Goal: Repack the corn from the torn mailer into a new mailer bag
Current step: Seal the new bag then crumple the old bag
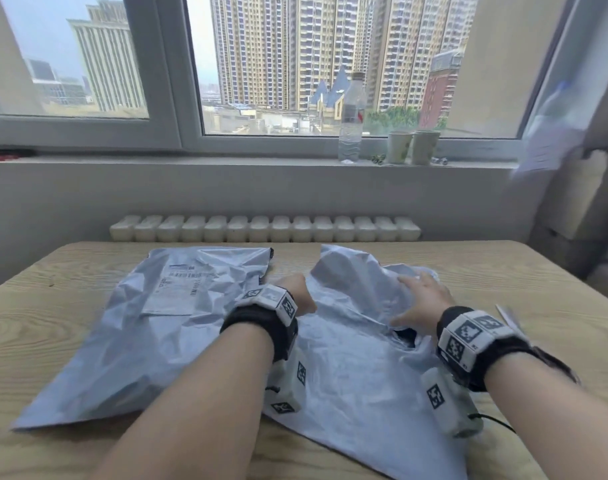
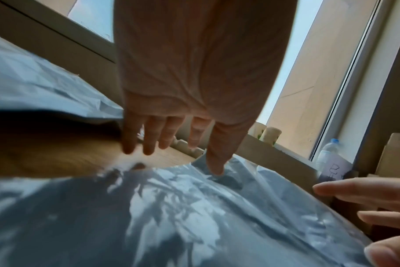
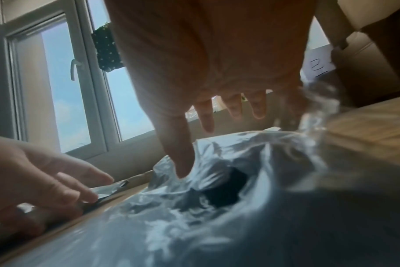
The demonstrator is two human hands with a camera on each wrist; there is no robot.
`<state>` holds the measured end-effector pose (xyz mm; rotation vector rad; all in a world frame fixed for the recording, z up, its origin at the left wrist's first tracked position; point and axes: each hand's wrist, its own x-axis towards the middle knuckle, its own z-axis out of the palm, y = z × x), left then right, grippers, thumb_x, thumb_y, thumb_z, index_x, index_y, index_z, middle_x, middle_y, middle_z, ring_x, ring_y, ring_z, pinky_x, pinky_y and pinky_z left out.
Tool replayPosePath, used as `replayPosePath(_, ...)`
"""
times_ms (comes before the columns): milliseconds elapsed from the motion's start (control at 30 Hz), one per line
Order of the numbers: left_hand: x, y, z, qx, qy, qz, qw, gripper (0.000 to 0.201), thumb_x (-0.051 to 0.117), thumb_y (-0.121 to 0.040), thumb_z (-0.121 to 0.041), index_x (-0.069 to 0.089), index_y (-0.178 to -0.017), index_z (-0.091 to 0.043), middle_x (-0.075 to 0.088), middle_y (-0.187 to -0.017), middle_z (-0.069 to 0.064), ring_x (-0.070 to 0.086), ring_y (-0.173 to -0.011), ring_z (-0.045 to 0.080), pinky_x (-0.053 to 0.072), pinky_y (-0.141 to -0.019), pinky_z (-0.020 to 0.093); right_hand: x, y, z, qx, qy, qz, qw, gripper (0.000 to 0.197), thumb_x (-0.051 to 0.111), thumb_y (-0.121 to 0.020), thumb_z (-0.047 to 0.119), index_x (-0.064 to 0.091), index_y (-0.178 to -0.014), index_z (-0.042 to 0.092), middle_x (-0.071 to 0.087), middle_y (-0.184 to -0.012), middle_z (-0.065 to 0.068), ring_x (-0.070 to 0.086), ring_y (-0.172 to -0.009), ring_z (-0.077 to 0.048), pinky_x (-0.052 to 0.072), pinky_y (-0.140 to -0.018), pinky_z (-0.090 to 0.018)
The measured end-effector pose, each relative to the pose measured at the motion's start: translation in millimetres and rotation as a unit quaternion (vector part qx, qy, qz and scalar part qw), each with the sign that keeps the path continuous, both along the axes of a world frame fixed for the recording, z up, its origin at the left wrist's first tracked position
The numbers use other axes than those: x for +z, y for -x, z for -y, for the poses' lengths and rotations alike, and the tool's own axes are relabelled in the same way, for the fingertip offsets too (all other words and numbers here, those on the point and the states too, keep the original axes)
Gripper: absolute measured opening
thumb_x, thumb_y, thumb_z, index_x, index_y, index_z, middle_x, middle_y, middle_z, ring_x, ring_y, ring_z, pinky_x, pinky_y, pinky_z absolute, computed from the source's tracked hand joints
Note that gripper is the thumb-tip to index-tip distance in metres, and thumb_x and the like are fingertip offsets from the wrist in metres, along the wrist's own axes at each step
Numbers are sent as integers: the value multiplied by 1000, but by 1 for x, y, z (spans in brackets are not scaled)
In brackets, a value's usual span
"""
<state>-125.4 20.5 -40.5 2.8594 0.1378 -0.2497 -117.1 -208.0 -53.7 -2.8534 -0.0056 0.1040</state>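
Note:
Two grey mailers lie on the wooden table (image 1: 53, 299). The left mailer (image 1: 150, 327) is flat and bears a white shipping label (image 1: 177, 289). The right mailer (image 1: 351, 362) is crumpled, with a dark hole (image 1: 404, 336) torn in it. My left hand (image 1: 295, 292) hovers between the two mailers with straight fingers (image 2: 149, 137), its thumb tip touching the crumpled mailer (image 2: 171, 216). My right hand (image 1: 420, 299) is spread over that mailer, thumb (image 3: 183, 166) pressing beside the hole (image 3: 224, 189). Shiny clear film (image 3: 317, 108) shows by its far fingers. No corn is visible.
On the window sill stand a water bottle (image 1: 351, 119) and two paper cups (image 1: 413, 147). A white radiator (image 1: 264, 228) runs behind the table's far edge. Cardboard boxes (image 1: 579, 202) stand at the right. Bare wood shows left and right of the mailers.

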Motion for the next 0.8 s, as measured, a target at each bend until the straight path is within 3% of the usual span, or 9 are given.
replayPosePath(67, -6, -3, 3, 29, -21, -17, 999, 55, 67, -82, -25, 47, -131, -8, 56, -130, 11, 54, -119, 27, 45, -90, 32, -6, -3, 9, -49, -86, 0, 995, 92, 75, -68, 37, 25, -145, 30, 19, -152, -9, 35, -134, -32, 35, -108, -39)
replayPosePath(167, -12, -6, 1, 80, 15, -31, 996, 73, 76, -74, -21, 39, -135, -7, 55, -129, 12, 56, -117, 28, 50, -93, 34, -11, -9, 17, -155, -214, -1, 964, 91, 73, -71, 28, 23, -145, 19, 37, -142, -14, 51, -118, -33, 45, -99, -40)
replayPosePath(300, -14, -6, 3, 115, 147, -44, 982, 66, 75, -76, -16, 43, -132, -5, 64, -102, 11, 68, -90, 25, 57, -85, 40, -16, -15, 17, -196, -280, -17, 940, 86, 70, -75, 17, 19, -144, 18, 56, -117, -14, 62, -101, -34, 54, -81, -41)
replayPosePath(400, -17, -4, 3, 125, 213, -63, 967, 21, 71, -80, -7, 52, -88, -1, 65, -91, 16, 69, -79, 27, 57, -84, 46, -16, -12, 14, -202, -366, -31, 908, 82, 71, -79, 12, 19, -141, 28, 58, -100, -12, 67, -80, -29, 52, -57, -34)
replayPosePath(433, -19, -3, 3, 132, 216, -65, 965, 24, 71, -79, -9, 47, -75, -8, 66, -90, 17, 72, -81, 28, 57, -82, 48, -16, -12, 14, -214, -412, -38, 885, 72, 68, -80, 9, 26, -137, 25, 58, -95, -12, 64, -72, -26, 49, -51, -32)
replayPosePath(500, -21, -1, 3, 141, 231, -55, 961, 28, 67, -77, -16, 40, -68, -13, 66, -85, 17, 72, -74, 29, 58, -74, 40, -13, -10, 15, -226, -495, -48, 837, 47, 63, -84, 6, 40, -123, 18, 55, -83, -11, 58, -61, -23, 44, -46, -29)
replayPosePath(600, -16, 3, 6, 152, 264, -36, 952, 20, 62, -77, -18, 45, -84, -11, 61, -87, 12, 65, -69, 27, 48, -67, 31, -11, -5, 16, -168, -521, -47, 836, 15, 61, -77, -1, 52, -87, 6, 51, -74, -12, 52, -58, -22, 45, -54, -32)
replayPosePath(700, -3, -3, 3, 163, 198, 61, 965, 59, 57, -81, -12, 35, -135, -8, 50, -127, 20, 58, -112, 35, 52, -92, 40, -5, -4, 14, -153, -530, -20, 834, 13, 61, -74, 4, 67, -67, 13, 63, -76, -14, 61, -68, -29, 57, -76, -46)
replayPosePath(800, 21, 2, 2, 155, 235, 164, 946, 71, 48, -81, -7, 22, -147, -17, 30, -143, 18, 39, -131, 36, 35, -109, 38, 4, -2, 16, -148, -556, 24, 817, 10, 64, -62, 13, 73, -57, 15, 68, -72, -10, 63, -76, -31, 55, -86, -52)
